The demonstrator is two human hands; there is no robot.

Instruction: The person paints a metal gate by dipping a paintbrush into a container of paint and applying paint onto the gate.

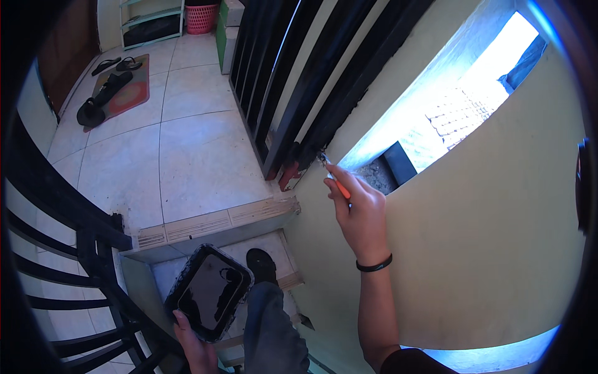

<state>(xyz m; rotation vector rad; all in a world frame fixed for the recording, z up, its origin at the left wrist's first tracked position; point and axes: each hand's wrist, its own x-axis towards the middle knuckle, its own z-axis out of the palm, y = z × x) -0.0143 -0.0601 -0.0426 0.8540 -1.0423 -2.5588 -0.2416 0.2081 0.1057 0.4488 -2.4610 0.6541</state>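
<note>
Black metal railing [93, 255] stands on the left side, near, with curved bars. Beyond it, far left, a red and grey mat [132, 98] lies on the pale floor tiles [199, 143], and dark footwear [91, 115] is placed on it. Behind this mat is a light green rack [152, 23]. More to the right, near, the left hand [196, 346] grasps by its near edge a black tray [185, 272], in which there is a dark, shiny liquid [215, 293]. Far behind, a pink basket [200, 20] stands beside the rack. Just right of the tray, a dark shoe [261, 265] is on the step. Then come the black upright bars [283, 124], with a reddish patch [289, 176] at their foot. The right hand [361, 218] grips with its fingers a small brush [342, 189] with orange handle; its tip is at the low end of these bars, but whether it touches I cannot tell. On the right wrist is a black band [374, 264]. Farther right is the yellowish wall [479, 249] with a bright opening [448, 112].
</note>
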